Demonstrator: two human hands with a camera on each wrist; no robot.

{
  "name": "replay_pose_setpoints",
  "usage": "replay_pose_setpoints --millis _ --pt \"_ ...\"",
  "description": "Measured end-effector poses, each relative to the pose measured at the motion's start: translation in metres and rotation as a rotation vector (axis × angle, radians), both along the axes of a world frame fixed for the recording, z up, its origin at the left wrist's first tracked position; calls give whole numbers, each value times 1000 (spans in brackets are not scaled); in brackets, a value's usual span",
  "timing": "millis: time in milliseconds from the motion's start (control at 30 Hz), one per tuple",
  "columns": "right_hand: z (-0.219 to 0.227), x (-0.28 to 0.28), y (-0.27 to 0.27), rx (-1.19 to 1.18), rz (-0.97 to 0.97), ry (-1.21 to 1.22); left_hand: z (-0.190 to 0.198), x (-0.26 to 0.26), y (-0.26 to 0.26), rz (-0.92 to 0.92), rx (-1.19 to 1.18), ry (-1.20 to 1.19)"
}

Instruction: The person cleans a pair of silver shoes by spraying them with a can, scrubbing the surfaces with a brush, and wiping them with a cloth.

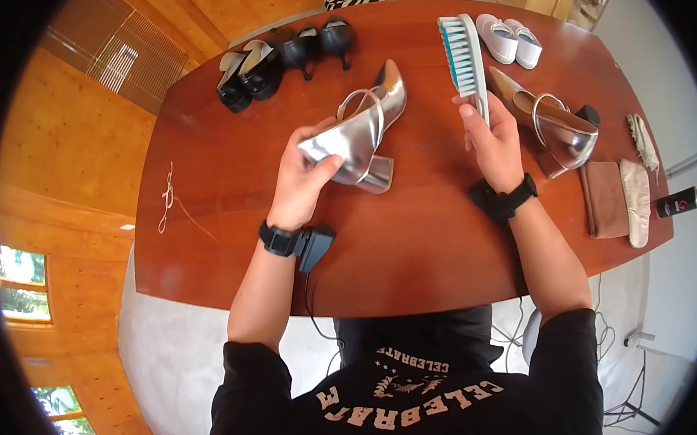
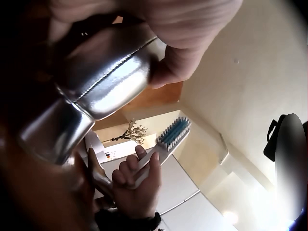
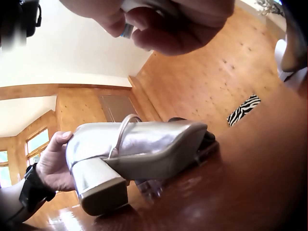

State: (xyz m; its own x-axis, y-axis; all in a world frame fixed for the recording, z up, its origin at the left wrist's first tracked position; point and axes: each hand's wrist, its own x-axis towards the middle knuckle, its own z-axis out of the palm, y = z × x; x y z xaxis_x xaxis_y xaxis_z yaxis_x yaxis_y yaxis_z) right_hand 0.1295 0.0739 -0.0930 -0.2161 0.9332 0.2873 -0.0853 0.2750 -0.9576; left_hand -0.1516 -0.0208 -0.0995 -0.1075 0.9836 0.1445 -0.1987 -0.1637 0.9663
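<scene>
My left hand (image 1: 300, 176) grips a silver block-heeled shoe (image 1: 354, 144) by its heel end, thumb on the near side. The shoe's pointed toe aims away from me, its strap stands up, and its block heel (image 3: 100, 185) shows large in the right wrist view. In my right hand (image 1: 495, 146) is a white-handled brush (image 1: 480, 64), held upright with its white and teal bristles facing left, toward the shoe but apart from it. Right of that hand, the matching silver shoe (image 1: 570, 140) lies on the table.
Black heeled shoes (image 1: 337, 40) line the far left of the table (image 1: 233, 181), with white sneakers (image 1: 508, 42) at the far right. A brown cloth (image 1: 603, 199), a beige cloth (image 1: 635, 203) and a black spray can (image 1: 678, 202) are at the right edge. Thin string (image 1: 167, 198) lies left.
</scene>
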Motion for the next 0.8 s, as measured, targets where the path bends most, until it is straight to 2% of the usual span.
replay_pose_setpoints --millis 133,267,667,800 --pt "2 11 -3 -33 -31 -34 -11 -4 -8 -7 1 -137" --pt "10 15 -8 -30 -79 -85 -11 1 -13 1 4 -111" --pt "6 17 -4 55 -127 -248 -5 17 -22 -22 158 164" --pt "-2 21 5 179 -186 -336 -5 16 -23 -7 123 142"
